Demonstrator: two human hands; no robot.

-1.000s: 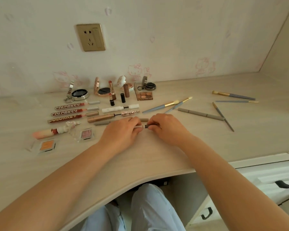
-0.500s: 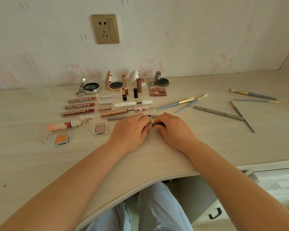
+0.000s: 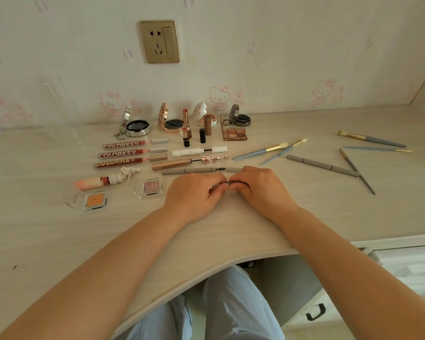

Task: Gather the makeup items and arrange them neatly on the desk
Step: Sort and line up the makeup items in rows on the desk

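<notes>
My left hand (image 3: 194,192) and my right hand (image 3: 258,190) meet at the desk's middle, both closed on a small grey pencil (image 3: 225,184) mostly hidden by the fingers. Just behind lies an open grey brow pencil (image 3: 189,170) with its spoolie bared. Three lip gloss tubes (image 3: 123,153), two mascaras (image 3: 192,158), lipsticks (image 3: 186,128), compacts (image 3: 138,126), an eyeshadow palette (image 3: 234,134) and two small shadow pots (image 3: 95,200) lie in rows at the left. Grey brushes (image 3: 263,150) and another grey pencil (image 3: 322,165) lie scattered at the right.
The pale wooden desk (image 3: 47,241) meets a wallpapered wall with a gold power socket (image 3: 159,41). The desk's front edge curves in over my knees. White drawers (image 3: 402,273) with black handles stand at the lower right.
The view has shifted, so everything sits further right in frame. My hands stay together on the small grey pencil, with only slight finger movement.
</notes>
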